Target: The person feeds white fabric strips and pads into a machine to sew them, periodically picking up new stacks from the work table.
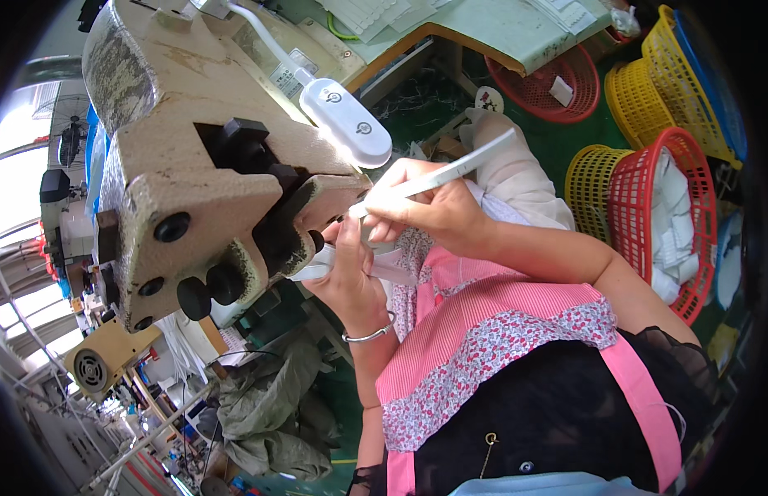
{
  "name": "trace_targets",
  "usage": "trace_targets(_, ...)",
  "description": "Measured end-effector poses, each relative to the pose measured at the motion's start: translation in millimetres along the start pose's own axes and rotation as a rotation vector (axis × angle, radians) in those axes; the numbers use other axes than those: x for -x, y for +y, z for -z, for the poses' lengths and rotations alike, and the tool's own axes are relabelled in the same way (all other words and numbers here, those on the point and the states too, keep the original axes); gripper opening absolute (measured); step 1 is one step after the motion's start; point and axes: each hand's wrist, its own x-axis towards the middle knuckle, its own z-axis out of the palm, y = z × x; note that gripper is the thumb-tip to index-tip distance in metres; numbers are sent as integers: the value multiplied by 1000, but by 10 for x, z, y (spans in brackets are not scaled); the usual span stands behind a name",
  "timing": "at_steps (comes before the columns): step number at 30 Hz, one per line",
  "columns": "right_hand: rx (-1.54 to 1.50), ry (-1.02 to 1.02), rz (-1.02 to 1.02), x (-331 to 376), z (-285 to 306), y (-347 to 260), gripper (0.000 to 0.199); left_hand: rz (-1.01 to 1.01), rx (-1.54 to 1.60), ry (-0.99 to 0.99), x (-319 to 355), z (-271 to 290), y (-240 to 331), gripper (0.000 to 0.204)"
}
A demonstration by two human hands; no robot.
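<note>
A narrow white strip (471, 159) passes through my right hand (429, 207), and its free end points up and to the right. The fingers of that hand are closed in a pinch on it. Just below and to the left, my left hand (351, 277), with a metal bangle at the wrist, pinches a pale band (316, 266) that curves out on both sides of the fingers. Both hands meet at the working end of a worn beige machine (227, 174), whose head partly hides the fingertips. Whether the strip and band are one piece, I cannot tell.
A white lamp (347, 120) hangs close above my hands. To the right stand a red basket (636, 215) of white pieces and yellow baskets (640, 99). A green-topped table (483, 33) lies beyond. Grey-green cloth (272, 413) is heaped at lower left.
</note>
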Motion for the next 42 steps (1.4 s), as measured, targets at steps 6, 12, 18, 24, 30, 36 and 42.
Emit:
trace_targets(6, 76, -134, -36, -160, 193, -209, 15, -219, -222, -36, -100, 78, -69, 6)
trace_targets(12, 15, -117, -16, -184, 375, -248, 17, -93, -80, 73, 41, -124, 38, 6)
trace_targets(18, 63, -111, -53, -205, 233, -242, 17, -123, -11, 95, 41, 158, 21, 6)
trace_targets(24, 62, -113, -125, -186, 175, -235, 17, -79, 25, 147, 41, 397, 96, 8)
trace_targets(30, 95, -77, -143, -141, 54, -205, 16, 18, 550, -66, 60, 364, 10, 24)
trace_targets(36, 142, -61, -124, -141, 50, -224, 17, -14, 207, -113, 20, -18, -131, 15)
trace_targets(42, 185, -92, -139, -162, 88, -297, 17, -146, -12, 53, -21, -112, -49, 9)
